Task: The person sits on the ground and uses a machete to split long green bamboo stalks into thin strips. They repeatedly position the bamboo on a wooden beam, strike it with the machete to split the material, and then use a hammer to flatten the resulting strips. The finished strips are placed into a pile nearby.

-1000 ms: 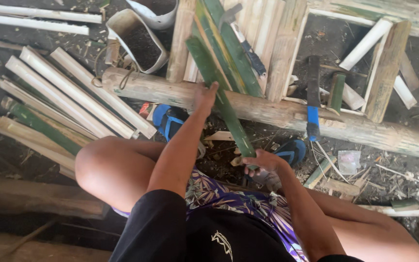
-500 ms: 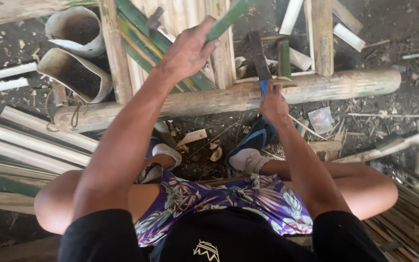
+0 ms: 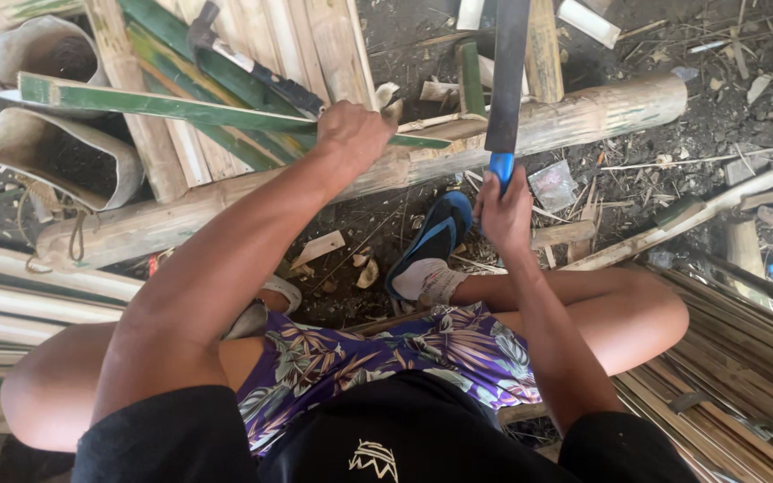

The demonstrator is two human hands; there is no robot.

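Fingers of your left hand (image 3: 351,134) are gripping a green bamboo strip (image 3: 163,103), lying flat across the log (image 3: 583,112). Your right hand (image 3: 505,210) is clutching the blue handle of a blade (image 3: 507,72), standing upright just beside the strip's tip. Split slats (image 3: 11,286) are crowding your left; bare dirt (image 3: 717,116) is lying open beyond the log's right end.

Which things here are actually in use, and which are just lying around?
In use:
- left hand gripping the green bamboo strip
- right hand holding the blue-handled blade
- bamboo log under the strip

Lying about:
- split bamboo pieces
- hammer
- cut bamboo tubes
- plastic wrapper
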